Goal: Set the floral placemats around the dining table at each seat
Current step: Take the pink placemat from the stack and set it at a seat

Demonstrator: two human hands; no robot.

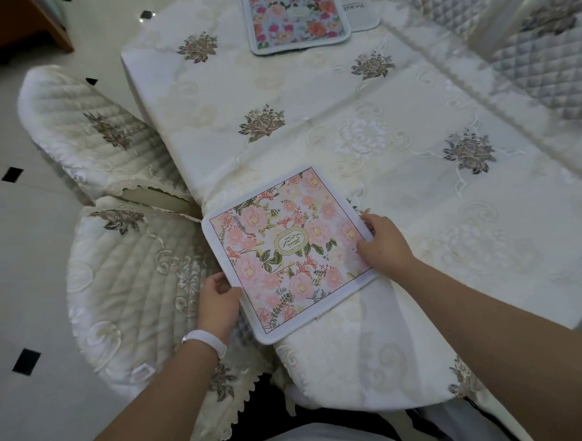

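The head view shows two floral placemats face up on the dining table (362,125), which is covered by a cream embroidered tablecloth (278,88). The pink placemat (289,253) lies at the near left edge of the table, turned like a diamond, with its near left corner hanging past the table edge over the near chair (127,292). The second placemat (296,19), in brighter reds and pinks on pale blue, lies at the far edge, cut off by the top of the picture, and it overlaps a plain white mat (361,13) with printed lettering just to its right. Two hands hold the pink placemat. The left hand (218,303), with a white wristband (204,340), has its fingers curled around the overhanging left edge, pinching it. The right hand (383,246) rests on the right corner, fingers bent and pressing the mat's border to the cloth. Three quilted chairs show: the near chair at left beside the pink placemat, a second chair (91,128) further along the left side, and a third chair (541,56) at the far right. Between the two placemats the cloth lies open and bare save for its embroidered flower bunches. The white floor (26,246) with small black tiles runs along the left of the chairs.
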